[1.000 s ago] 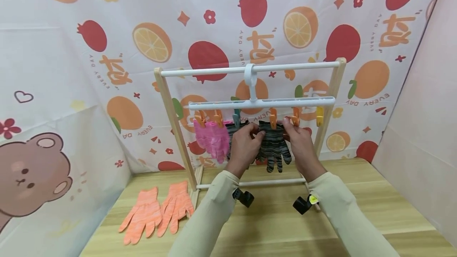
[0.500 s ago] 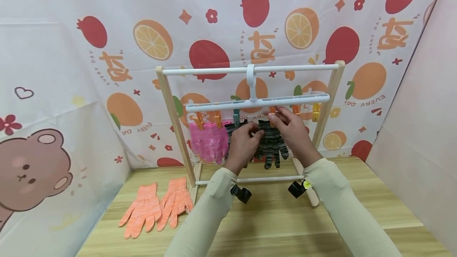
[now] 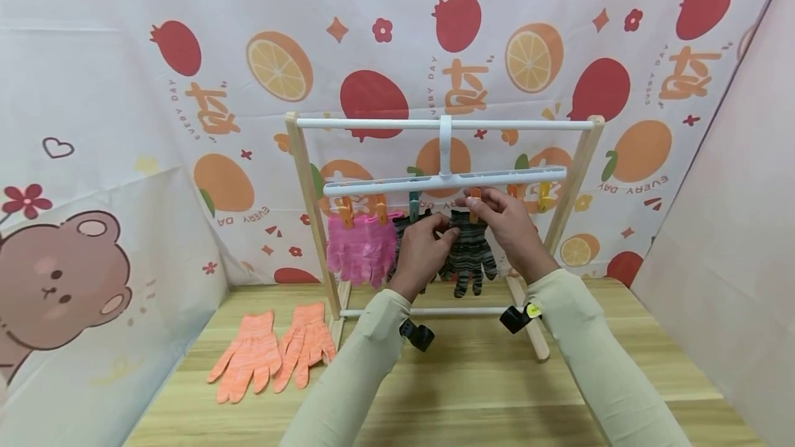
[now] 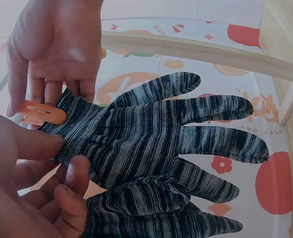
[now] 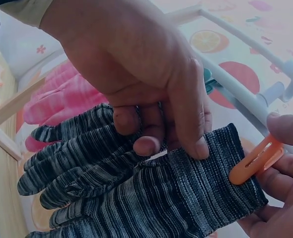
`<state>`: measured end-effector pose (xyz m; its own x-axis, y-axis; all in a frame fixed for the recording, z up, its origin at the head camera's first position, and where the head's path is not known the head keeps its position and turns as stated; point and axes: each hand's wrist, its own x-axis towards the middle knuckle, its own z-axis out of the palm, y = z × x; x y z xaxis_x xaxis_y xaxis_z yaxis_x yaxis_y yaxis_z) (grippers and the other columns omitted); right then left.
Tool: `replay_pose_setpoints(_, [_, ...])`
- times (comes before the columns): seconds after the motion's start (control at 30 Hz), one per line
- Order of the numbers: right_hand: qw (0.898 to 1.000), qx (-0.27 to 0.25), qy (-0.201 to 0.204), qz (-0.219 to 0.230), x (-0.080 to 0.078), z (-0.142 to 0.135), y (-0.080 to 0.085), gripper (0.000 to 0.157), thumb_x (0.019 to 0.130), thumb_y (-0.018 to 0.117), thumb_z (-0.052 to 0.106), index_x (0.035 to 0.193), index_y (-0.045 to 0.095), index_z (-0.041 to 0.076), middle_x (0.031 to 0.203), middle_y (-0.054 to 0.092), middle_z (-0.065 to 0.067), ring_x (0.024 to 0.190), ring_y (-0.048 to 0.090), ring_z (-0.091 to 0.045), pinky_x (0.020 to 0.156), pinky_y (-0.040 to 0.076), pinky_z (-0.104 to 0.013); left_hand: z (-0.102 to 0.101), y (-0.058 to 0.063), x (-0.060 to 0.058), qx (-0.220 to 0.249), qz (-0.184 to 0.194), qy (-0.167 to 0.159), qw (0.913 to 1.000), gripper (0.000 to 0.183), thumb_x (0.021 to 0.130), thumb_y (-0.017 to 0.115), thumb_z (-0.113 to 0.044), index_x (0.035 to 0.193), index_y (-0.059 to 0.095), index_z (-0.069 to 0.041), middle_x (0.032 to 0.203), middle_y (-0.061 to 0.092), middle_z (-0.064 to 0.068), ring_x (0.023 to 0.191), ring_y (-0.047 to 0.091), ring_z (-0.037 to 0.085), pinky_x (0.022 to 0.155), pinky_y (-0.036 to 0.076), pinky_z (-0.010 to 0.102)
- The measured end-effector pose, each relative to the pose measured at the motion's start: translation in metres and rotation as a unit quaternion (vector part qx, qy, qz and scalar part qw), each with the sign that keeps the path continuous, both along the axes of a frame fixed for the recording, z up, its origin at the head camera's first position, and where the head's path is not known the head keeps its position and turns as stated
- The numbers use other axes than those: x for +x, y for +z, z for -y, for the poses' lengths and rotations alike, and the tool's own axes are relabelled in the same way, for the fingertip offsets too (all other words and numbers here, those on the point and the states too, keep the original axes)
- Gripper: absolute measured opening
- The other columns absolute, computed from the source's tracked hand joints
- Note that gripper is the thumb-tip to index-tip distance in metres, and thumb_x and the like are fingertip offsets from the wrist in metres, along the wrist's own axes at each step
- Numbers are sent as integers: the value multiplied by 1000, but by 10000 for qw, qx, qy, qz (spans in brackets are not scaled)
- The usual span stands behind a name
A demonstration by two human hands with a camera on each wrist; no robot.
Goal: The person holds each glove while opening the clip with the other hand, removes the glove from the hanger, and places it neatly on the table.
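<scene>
A black-and-grey striped knit glove hangs below a white hanger, its cuff in an orange clothespin. My right hand pinches that clothespin between thumb and fingers; the right wrist view shows the clothespin over the cuff edge. My left hand pinches the cuff's left edge with thumb and index finger, as in the left wrist view. Behind the left hand, a second striped glove is partly hidden, under a teal clothespin. Pink gloves hang at left from orange clothespins.
A wooden rack with a white top rod carries the hanger. To the right hang another orange clothespin and a yellow clothespin. Two orange gloves lie on the wooden table at left. Fruit-patterned cloth stands behind.
My right hand has moved left and up from the striped glove's right cuff edge onto the orange clothespin. The left hand keeps its hold on the cuff. The hanger's right end has shifted slightly left.
</scene>
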<state>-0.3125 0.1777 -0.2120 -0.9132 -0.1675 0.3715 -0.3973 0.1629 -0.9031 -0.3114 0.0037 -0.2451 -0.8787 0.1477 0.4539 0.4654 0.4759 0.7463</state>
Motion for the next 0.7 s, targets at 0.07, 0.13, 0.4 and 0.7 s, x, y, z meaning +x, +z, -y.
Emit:
replay_pose_setpoints(0.07, [10000, 9, -23, 47, 0, 0, -1, 45, 101, 63, 41, 135, 63, 11, 132, 67, -9, 139, 44, -17, 117, 26, -54, 1, 0, 0, -4, 27, -6, 10000, 13, 100, 67, -24, 104, 72, -12, 95, 69, 1, 73, 59, 14, 62, 48, 32])
replay_pose_setpoints(0.13, [10000, 22, -50, 72, -1, 0, -2, 45, 101, 64, 42, 134, 63, 11, 131, 67, -9, 138, 45, -17, 117, 26, -54, 2, -1, 0, 29, 61, -15, 10000, 14, 100, 66, -24, 105, 72, -12, 96, 69, 1, 74, 60, 14, 63, 48, 32])
replay_pose_setpoints(0.4, [9998, -34, -56, 167, -2, 1, -4, 46, 100, 65, 40, 135, 62, 11, 127, 70, -8, 130, 53, -21, 116, 30, -51, 4, -4, 0, 50, 136, 2, 9999, 18, 100, 67, -24, 109, 72, -9, 101, 70, 3, 79, 62, 15, 64, 50, 32])
replay_pose_setpoints(0.7, [9998, -189, 81, 33, -3, 4, -3, 45, 101, 64, 37, 131, 61, 3, 126, 70, -12, 131, 53, -20, 116, 29, -50, 5, -3, -2, 35, 78, 20, 10000, 17, 100, 66, -23, 108, 72, -10, 98, 69, 2, 77, 61, 15, 63, 49, 31])
